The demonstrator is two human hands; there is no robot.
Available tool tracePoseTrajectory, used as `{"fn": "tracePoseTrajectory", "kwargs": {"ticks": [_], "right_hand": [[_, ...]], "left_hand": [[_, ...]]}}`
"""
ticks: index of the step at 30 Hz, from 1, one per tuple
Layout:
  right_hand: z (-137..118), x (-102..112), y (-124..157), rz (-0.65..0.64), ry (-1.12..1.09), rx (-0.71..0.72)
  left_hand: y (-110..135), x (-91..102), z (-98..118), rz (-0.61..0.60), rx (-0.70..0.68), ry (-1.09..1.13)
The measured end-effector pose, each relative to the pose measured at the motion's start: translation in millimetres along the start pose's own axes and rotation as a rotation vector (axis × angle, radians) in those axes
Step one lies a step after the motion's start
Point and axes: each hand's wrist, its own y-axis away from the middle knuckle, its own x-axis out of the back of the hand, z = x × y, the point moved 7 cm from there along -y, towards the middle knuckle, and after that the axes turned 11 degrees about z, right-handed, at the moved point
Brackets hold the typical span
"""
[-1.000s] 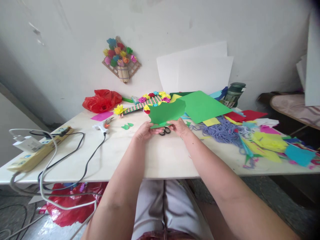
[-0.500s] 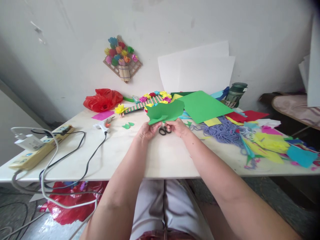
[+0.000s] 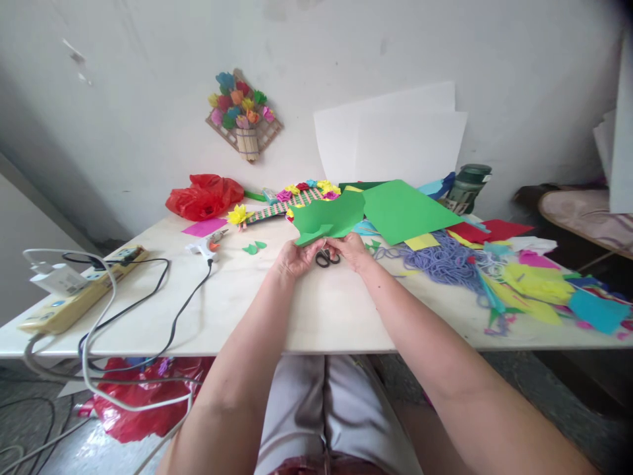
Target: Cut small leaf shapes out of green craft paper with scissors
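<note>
A person sits at a pale table (image 3: 316, 316) pushed against a scuffed white wall. The left hand (image 3: 295, 257) and right hand (image 3: 353, 251) meet at the table's middle, each pinching the lower edge of a cut piece of green paper (image 3: 329, 218), which is held up just above the surface with one corner curled over. Black-handled scissors (image 3: 327, 258) lie on the table between the two hands. To the left lie two small green paper leaves (image 3: 252, 249), a white glue gun (image 3: 204, 249) with a black cord, a pink sheet (image 3: 204, 228), a red plastic bag (image 3: 205, 196) and a power strip (image 3: 74, 297) tangled in cables. Behind the hands rests a woven strip edged with paper flowers (image 3: 291, 201) beside a large green sheet (image 3: 403, 208). To the right sprawl purple yarn (image 3: 445, 260) and coloured paper scraps (image 3: 539, 280). White boards (image 3: 390, 142) lean on the wall, near a hanging paper-flower bouquet (image 3: 243, 119).
</note>
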Motion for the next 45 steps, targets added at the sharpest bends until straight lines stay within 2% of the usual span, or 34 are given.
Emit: {"fn": "tracePoseTrajectory", "kwargs": {"ticks": [5, 8, 16, 23, 31, 39, 45], "right_hand": [[-4, 7, 0, 0.094, -0.060, -0.014], [-5, 12, 0, 0.138, -0.065, -0.023], [-4, 8, 4, 0.096, -0.064, -0.064], [2, 6, 3, 0.056, -0.070, -0.116], [5, 3, 4, 0.044, -0.097, -0.144], [-4, 14, 3, 0.233, -0.022, -0.026], [-7, 14, 4, 0.243, 0.008, -0.029]], "left_hand": [[14, -15.8, 3, -0.207, -0.117, -0.117], [18, -20.8, 1, -0.252, -0.176, -0.194], [8, -11.3, 2, -0.101, -0.275, -0.338], [3, -4.7, 7, -0.032, -0.355, -0.369], [8, -9.7, 11, -0.062, -0.500, -0.459], [14, -22.1, 4, -0.128, -0.485, -0.539], [12, -20.2, 6, -0.103, -0.500, -0.549]]}}
